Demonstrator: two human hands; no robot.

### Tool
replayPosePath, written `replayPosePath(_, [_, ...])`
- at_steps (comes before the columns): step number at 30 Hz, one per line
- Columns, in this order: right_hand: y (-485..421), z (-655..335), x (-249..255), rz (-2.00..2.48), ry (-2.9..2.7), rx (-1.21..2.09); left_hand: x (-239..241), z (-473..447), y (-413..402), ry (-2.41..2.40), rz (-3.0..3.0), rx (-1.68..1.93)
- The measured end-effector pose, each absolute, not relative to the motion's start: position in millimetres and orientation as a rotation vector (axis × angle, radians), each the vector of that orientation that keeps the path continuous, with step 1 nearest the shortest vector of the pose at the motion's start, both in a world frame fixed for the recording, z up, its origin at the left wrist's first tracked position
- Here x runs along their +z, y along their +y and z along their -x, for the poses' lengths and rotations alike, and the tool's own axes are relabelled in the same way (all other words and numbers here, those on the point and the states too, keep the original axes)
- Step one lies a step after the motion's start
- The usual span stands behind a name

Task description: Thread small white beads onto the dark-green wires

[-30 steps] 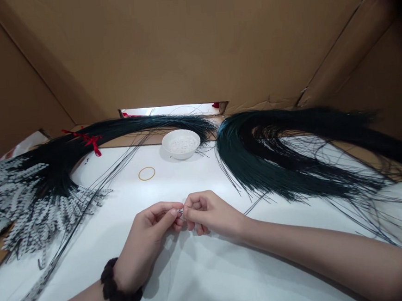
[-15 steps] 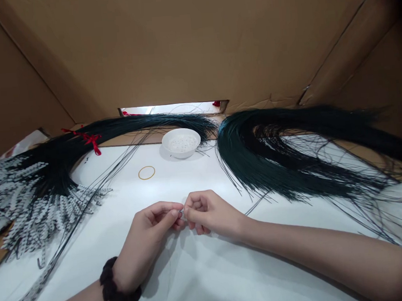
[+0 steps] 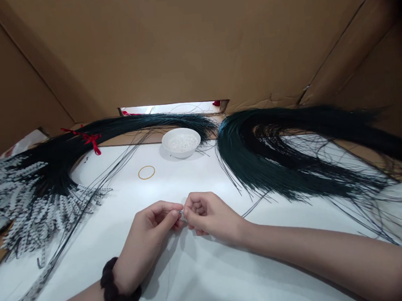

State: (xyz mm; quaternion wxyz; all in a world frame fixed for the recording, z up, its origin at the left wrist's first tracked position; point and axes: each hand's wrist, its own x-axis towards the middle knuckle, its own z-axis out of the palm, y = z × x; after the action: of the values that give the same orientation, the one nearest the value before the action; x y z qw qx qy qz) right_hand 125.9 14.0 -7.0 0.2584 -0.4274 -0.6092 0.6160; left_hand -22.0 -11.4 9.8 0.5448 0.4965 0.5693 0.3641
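Above the middle of the white table, my left hand (image 3: 152, 233) and my right hand (image 3: 209, 217) meet with their fingertips nearly touching. Both are closed in a pinch on a thin dark cord (image 3: 181, 212), of which a short stretch shows between them. Fingers hide the rest of what they grip, so its exact end cannot be made out. Beyond the right wrist, dark cord lengths (image 3: 257, 204) run back toward the large bundle. A dark scrunchie (image 3: 116, 287) circles my left wrist.
Behind the hands stand a white bowl (image 3: 182, 155) of small pale bits and a yellow rubber band (image 3: 146, 172). Dark green cords (image 3: 250, 160) curve at right. A red-tied bundle (image 3: 59, 164) with white-wrapped ends lies left. Cardboard walls (image 3: 185, 45) enclose the table (image 3: 197, 280).
My right hand has turned slightly and shifted a touch, its lower fingers curling in. The left hand stays nearly still. A bit more cord shows between the fingertips.
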Motion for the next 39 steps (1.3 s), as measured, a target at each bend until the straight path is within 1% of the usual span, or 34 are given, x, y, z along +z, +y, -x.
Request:
replayPosePath(3, [11.6, -126.5, -10.2, 1.137, -1.705, 1.575, 11.8, 21.5, -11.8, 1.377, -1.234, 0.855])
replayPosePath(10, [10.1, -128.4, -9.9, 1.108, -1.767, 1.506, 8.0, 23.6, -9.9, 1.341, -1.288, 0.884])
replayPosePath(19, [13.0, -129.0, -8.9, 1.091, -1.716, 1.608, 8.4, 24.6, -9.6, 1.322, -1.318, 0.847])
replayPosePath(29, [9.8, -129.3, -7.8, 1.147, -1.841, 1.376, 7.6, 23.2, -7.4, 1.268, -1.303, 0.813])
replayPosePath(36, [9.9, -129.6, -8.6, 1.114, -1.823, 1.412, 6.2, 23.6, -8.6, 1.272, -1.356, 0.807])
replayPosePath(39, [10.7, -128.7, -8.0, 1.107, -1.779, 1.475, 6.5, 23.3, -8.9, 1.265, -1.340, 0.800])
